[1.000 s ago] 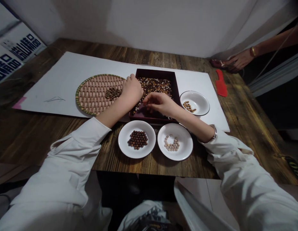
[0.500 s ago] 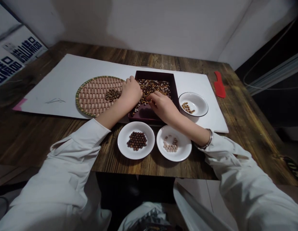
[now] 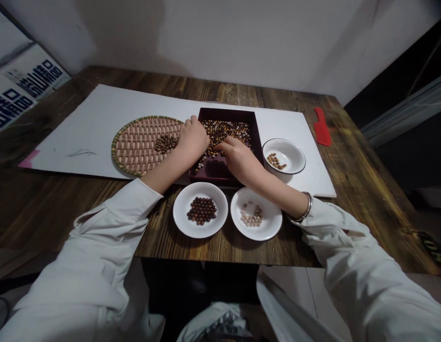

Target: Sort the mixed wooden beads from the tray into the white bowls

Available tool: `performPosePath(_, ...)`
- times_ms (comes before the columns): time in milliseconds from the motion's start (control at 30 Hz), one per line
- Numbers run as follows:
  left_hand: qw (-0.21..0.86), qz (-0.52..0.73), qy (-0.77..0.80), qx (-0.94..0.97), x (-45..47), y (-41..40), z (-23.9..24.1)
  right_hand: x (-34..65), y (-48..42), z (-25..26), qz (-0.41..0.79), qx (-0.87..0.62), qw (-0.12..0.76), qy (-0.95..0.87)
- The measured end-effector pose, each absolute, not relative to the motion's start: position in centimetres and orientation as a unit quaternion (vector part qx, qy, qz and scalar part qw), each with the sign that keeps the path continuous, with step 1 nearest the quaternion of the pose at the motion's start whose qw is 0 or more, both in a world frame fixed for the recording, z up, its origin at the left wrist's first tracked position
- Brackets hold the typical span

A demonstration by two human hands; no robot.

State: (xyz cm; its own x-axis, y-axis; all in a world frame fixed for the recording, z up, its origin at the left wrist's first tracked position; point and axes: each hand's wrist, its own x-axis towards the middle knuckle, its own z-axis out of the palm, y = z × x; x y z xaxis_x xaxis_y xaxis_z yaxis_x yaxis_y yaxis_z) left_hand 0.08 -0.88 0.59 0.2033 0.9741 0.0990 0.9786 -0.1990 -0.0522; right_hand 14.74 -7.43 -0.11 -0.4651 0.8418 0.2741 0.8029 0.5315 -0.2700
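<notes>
My left hand [image 3: 193, 137] lies curled over the left rim of a dark maroon tray [image 3: 209, 170], and its fingers hide whatever they may hold. My right hand [image 3: 238, 160] reaches into the tray, fingertips at the edge of a mass of mixed brown and cream beads [image 3: 223, 132]. Left of the tray is a round woven bamboo tray [image 3: 138, 147] carrying a small heap of dark beads [image 3: 165, 143]. Below it, a white plate [image 3: 182, 209] holds dark brown beads, and another [image 3: 270, 228] holds pale beads. A white enamel bowl [image 3: 295, 154] holds tan beads.
A large white sheet [image 3: 74, 142] covers much of the wooden table [image 3: 63, 213], whose near edge runs just below the plates. A red plastic scraper [image 3: 322, 127] lies at the far right corner. A metal bangle [image 3: 306, 207] circles my right wrist.
My right hand has moved from a raised pinch over the tray's lower part to lying lower among the beads. The other person's arm at top right has gone from view.
</notes>
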Motion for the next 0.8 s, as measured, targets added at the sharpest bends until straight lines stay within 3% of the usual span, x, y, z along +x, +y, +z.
performPosePath(400,0.044,-0.012,-0.634,-0.772,0.2,-1.2,1.0,14.0,-8.9,1.9,-0.042,-0.588,0.119,-0.799)
performPosePath(800,0.032,-0.023,-0.635,-0.771,0.2,-1.3,1.1,13.9,-9.3,2.7,-0.035,-0.613,0.037,-0.788)
